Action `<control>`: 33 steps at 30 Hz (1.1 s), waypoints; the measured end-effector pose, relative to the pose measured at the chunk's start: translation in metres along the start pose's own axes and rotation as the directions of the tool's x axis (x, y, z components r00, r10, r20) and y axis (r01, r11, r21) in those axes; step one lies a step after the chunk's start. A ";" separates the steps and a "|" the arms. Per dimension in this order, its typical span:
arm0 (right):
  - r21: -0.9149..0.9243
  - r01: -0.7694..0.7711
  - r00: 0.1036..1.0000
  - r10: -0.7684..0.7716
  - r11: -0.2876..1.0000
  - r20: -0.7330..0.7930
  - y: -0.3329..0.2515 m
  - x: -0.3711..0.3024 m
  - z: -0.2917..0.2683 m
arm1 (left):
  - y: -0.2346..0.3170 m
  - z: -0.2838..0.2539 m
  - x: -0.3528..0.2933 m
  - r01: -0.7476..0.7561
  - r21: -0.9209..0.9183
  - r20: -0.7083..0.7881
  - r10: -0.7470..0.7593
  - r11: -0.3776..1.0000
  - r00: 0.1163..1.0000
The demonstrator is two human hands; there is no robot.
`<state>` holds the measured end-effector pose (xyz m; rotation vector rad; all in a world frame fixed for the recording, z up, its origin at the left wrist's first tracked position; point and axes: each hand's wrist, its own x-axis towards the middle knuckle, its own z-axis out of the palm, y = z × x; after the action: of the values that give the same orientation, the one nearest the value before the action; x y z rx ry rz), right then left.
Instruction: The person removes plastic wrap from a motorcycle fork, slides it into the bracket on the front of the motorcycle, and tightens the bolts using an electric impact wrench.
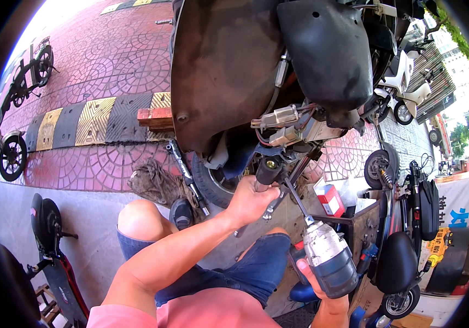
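Observation:
My right hand (pixel 319 287) is wrapped round a grey and black impact wrench (pixel 330 257), seen at the lower right. From its nose a long thin metal extension bar (pixel 298 199) slants up towards the scooter's underparts. Closed fingers of my left hand (pixel 250 203) grip a metal rod (pixel 239 230), its lower end showing below them. Just above that hand is a dark cylindrical piece (pixel 268 169) with a brass-coloured centre; whether it joins the rod is unclear. Over both hands stands a partly stripped scooter (pixel 229 71), with hanging wire connectors (pixel 281 117) and a wheel (pixel 212 183) beneath.
A long ratchet-like metal tool (pixel 187 177) and a dirty rag (pixel 155 180) lie left of the wheel. At the right stand a metal tool box (pixel 363 224) and a red-white carton (pixel 330 199). Several parked scooters surround me; a yellow-black speed bump (pixel 95 119) crosses the paving.

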<state>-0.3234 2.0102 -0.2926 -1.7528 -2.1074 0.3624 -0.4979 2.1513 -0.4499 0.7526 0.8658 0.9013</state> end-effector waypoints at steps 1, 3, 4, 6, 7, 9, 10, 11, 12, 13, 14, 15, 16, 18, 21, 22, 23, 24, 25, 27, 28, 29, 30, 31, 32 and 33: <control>0.018 -0.021 1.000 0.021 1.000 -0.008 -0.003 0.001 0.000 | 0.000 0.000 0.000 0.007 0.000 0.005 -0.007 1.000 1.000; 0.174 -0.141 0.988 0.149 0.974 -0.030 -0.003 -0.005 0.003 | 0.002 0.000 0.000 0.019 -0.001 0.012 -0.019 1.000 1.000; 0.000 0.018 1.000 -0.018 1.000 0.007 0.011 -0.008 0.003 | 0.002 0.001 0.000 0.012 0.008 0.014 -0.012 1.000 1.000; 0.147 -0.035 0.999 0.039 0.989 -0.026 0.014 -0.008 0.007 | 0.001 0.002 0.000 0.000 0.029 0.020 0.000 1.000 1.000; 0.220 -0.086 0.996 0.092 0.972 -0.014 0.017 -0.011 0.010 | 0.000 0.004 0.001 -0.030 0.013 0.013 0.030 0.999 0.999; 0.380 -0.194 0.979 0.202 0.904 0.020 0.022 -0.014 0.012 | -0.002 0.008 0.002 -0.089 -0.018 0.000 0.089 0.996 0.996; 0.463 -0.250 0.965 0.260 0.850 0.045 0.022 -0.016 0.011 | -0.002 0.009 0.001 -0.082 -0.017 -0.008 0.082 0.996 0.997; 0.525 -0.277 0.955 0.292 0.805 0.057 0.022 -0.014 0.011 | -0.003 0.010 0.000 -0.073 -0.025 -0.012 0.072 0.997 0.997; 0.584 -0.304 0.942 0.327 0.752 0.069 0.020 -0.014 0.011 | -0.001 0.010 -0.002 -0.062 -0.033 -0.013 0.062 0.998 0.998; 0.639 -0.327 0.928 0.363 0.696 0.080 0.019 -0.013 0.010 | 0.001 0.011 -0.003 -0.052 -0.040 -0.014 0.052 0.998 0.999; 0.657 -0.350 0.919 0.382 0.668 0.100 0.023 -0.014 0.009 | 0.002 0.013 -0.002 -0.040 -0.051 -0.019 0.039 0.998 0.999; 0.674 -0.372 0.909 0.398 0.638 0.125 0.026 -0.015 0.008 | 0.002 0.014 -0.003 -0.039 -0.060 -0.017 0.038 0.997 0.999; 0.663 -0.374 0.912 0.389 0.649 0.133 0.025 -0.015 0.006 | 0.003 0.016 -0.005 -0.039 -0.071 -0.015 0.038 0.997 0.999; 0.578 -0.340 0.922 0.383 0.742 0.052 0.009 -0.014 -0.001 | 0.000 0.014 -0.003 -0.032 -0.055 -0.015 0.031 0.998 0.999; 0.565 -0.235 0.956 0.293 0.791 -0.012 -0.015 -0.004 -0.007 | -0.007 0.003 0.003 -0.010 -0.012 -0.019 0.009 1.000 1.000; 0.525 -0.176 0.975 0.222 0.833 -0.026 -0.018 0.003 -0.009 | -0.006 0.000 0.004 -0.006 -0.020 -0.011 0.006 1.000 1.000; 0.527 -0.167 0.978 0.208 0.833 -0.020 -0.014 0.001 -0.007 | -0.005 -0.003 0.004 -0.002 -0.028 -0.003 0.002 1.000 1.000; 0.529 -0.158 0.981 0.193 0.834 -0.012 -0.010 0.001 -0.005 | -0.006 -0.004 0.003 -0.003 -0.027 -0.007 0.003 1.000 1.000; 0.576 -0.194 0.969 0.247 0.794 -0.013 -0.002 -0.004 0.001 | -0.005 -0.002 0.003 -0.008 -0.028 -0.003 0.008 1.000 1.000; 0.666 -0.257 0.937 0.350 0.700 -0.006 0.014 -0.015 0.014 | -0.004 0.002 0.004 -0.019 -0.030 0.005 0.019 0.999 1.000; 0.626 -0.272 0.948 0.316 0.731 0.043 0.023 -0.019 0.018 | -0.005 0.006 0.003 -0.024 -0.021 -0.004 0.024 1.000 1.000; 0.653 -0.273 0.940 0.341 0.707 0.024 0.028 -0.024 0.018 | -0.007 0.010 0.002 -0.029 -0.011 -0.012 0.028 1.000 1.000; 0.682 -0.275 0.929 0.369 0.678 0.008 0.023 -0.025 0.019 | -0.006 0.013 0.000 -0.029 0.003 -0.021 0.029 1.000 0.999; 0.710 -0.276 0.917 0.399 0.648 -0.008 0.018 -0.027 0.018 | -0.005 0.014 -0.001 -0.033 -0.002 -0.026 0.033 0.999 0.999; 0.667 -0.293 0.919 0.394 0.685 -0.001 0.011 -0.027 0.014 | -0.004 0.015 -0.003 -0.036 -0.007 -0.030 0.036 0.999 0.999; 0.655 -0.321 0.917 0.397 0.684 0.036 0.008 -0.025 0.008 | -0.003 0.015 -0.004 -0.041 -0.011 -0.033 0.040 0.999 0.999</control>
<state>-0.3164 1.9878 -0.3058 -1.6661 -1.2864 0.9600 -0.4852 2.1438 -0.4444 0.7490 0.8759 0.9562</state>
